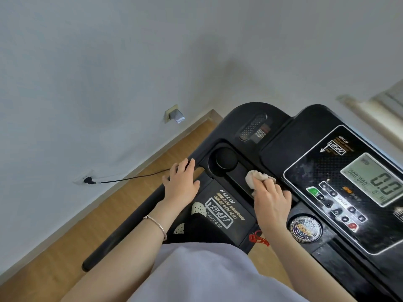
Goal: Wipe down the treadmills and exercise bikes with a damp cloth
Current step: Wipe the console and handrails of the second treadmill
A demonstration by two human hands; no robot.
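Observation:
A black treadmill console (281, 147) fills the right half of the head view, with a lit grey display (375, 179) and a row of buttons. My right hand (272, 201) grips a bunched pale cloth (254, 177) and presses it into the recessed tray on the console's left side, just right of a round cup well (225, 159). My left hand (181, 182) lies flat with straight fingers on the left end of the console, where the handrail (122, 232) begins. A thin bracelet sits on my left wrist.
A white wall runs along the left, with a black plug and cable (122, 179) in a low socket and a second socket (173, 114) farther back. Wooden floor lies beside the treadmill. A red safety cord (258, 237) hangs below the console. My pale clothing fills the bottom.

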